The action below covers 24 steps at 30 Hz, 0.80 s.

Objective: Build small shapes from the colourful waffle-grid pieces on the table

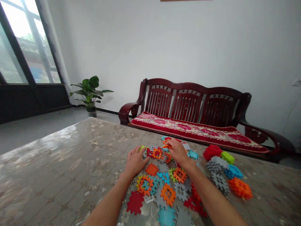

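Orange notched plastic tile (pixel 166 146) looks pinched for picking by right hand (pixel 178 152); spread left hand (pixel 136 162) lies left of it; gentle lift needed.

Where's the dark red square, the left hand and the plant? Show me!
Dark red square (pixel 135 202): head view, middle of its flat face.
Left hand (pixel 136 161): head view, back of the hand.
Plant (pixel 88 93): head view, among its green leaves.
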{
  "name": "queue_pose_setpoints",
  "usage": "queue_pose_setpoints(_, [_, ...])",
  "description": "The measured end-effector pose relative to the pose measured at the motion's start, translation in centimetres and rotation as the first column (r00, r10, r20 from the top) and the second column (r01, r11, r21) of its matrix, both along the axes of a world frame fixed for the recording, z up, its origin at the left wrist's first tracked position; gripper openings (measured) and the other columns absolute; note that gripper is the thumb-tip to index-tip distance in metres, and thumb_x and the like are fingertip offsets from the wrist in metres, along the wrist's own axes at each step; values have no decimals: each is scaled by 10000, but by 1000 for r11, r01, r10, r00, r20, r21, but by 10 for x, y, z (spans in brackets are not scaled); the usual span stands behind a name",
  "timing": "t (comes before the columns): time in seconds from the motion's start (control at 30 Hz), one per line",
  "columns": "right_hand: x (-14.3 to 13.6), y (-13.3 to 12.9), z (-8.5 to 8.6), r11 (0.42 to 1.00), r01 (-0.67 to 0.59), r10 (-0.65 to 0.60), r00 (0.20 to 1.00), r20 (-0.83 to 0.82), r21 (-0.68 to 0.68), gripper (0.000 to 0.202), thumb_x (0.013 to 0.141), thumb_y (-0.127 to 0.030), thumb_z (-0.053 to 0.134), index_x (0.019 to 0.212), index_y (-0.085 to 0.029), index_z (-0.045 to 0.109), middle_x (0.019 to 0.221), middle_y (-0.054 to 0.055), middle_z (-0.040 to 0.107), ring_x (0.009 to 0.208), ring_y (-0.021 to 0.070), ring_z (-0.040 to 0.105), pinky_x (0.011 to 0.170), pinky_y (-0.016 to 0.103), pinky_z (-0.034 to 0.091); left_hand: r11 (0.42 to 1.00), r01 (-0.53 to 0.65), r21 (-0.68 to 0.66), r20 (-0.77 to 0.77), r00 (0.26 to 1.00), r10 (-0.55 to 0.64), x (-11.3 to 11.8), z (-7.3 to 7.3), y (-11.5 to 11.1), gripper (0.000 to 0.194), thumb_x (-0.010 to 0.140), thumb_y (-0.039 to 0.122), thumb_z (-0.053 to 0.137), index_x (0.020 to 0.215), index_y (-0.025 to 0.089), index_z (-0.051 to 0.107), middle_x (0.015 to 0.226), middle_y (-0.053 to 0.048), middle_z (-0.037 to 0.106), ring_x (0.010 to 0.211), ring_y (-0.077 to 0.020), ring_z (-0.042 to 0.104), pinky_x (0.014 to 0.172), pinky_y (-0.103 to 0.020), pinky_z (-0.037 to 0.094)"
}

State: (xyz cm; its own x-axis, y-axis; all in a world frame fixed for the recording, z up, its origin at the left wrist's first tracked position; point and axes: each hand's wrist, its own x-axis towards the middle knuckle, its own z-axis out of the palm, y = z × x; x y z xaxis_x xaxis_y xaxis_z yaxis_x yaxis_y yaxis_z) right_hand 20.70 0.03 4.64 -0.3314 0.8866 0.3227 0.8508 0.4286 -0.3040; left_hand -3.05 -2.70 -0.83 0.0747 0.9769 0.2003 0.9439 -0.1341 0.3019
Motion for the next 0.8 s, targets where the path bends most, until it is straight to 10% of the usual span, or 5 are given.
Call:
queue_pose_setpoints(0.33, [63,-71,-14,972,101,-170,924,-341,-212,492,663,-57,465,1064,-229,691,1135,36,723,1099,217,655,1019,377,482,999,33,12,27,999,-33,-2,0,1,477,905,466,515,1346,295,573,1498,-87,512,1404,-281,424,1153,-455,284])
queue_pose_setpoints(0.8, [11,-86,-14,992,96,-87,991,99,-84,605,781,-217,620,1382,-246,558,1339,70,630,1244,270,513,1071,388,384,998,55,21,20,998,-55,-4,-2,4,459,944,463,456,1344,280,589,1483,-76,530,1383,-253,449,1149,-432,292])
